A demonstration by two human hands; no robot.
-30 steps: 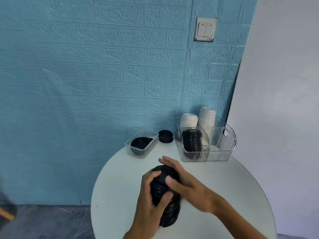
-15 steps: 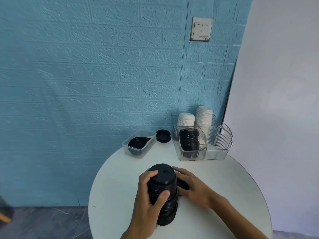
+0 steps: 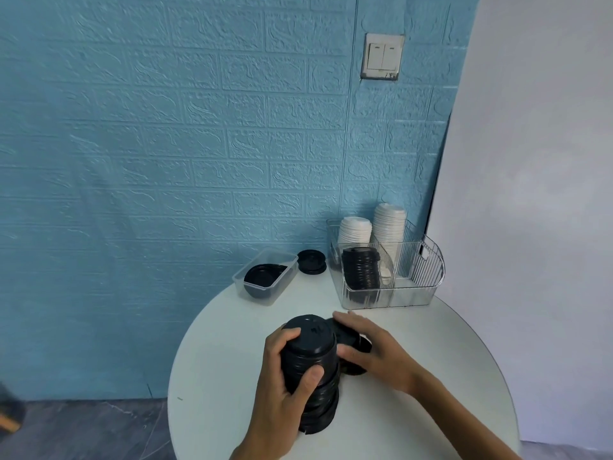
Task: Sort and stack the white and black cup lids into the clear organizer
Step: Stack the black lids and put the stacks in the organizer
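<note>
On table point(image 3: 431, 343): left hand point(image 3: 282, 386) grips one black stack point(image 3: 311, 363); right hand point(image 3: 374, 353) grips loose black lids point(image 3: 348, 338).

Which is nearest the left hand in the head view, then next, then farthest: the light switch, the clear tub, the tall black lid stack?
1. Tall black lid stack: gripped by the left hand, table front.
2. Clear tub: back left of the table.
3. Light switch: high on the blue wall.

Round white tabletop point(image 3: 431, 353): left hand point(image 3: 282, 386) grips tall stack of black lids point(image 3: 311, 360); right hand point(image 3: 374, 353) holds loose black lids point(image 3: 346, 336) beside it. Clear organizer point(image 3: 398, 293) holds white lid stacks point(image 3: 371, 227) and black lid stack point(image 3: 360, 268).
</note>
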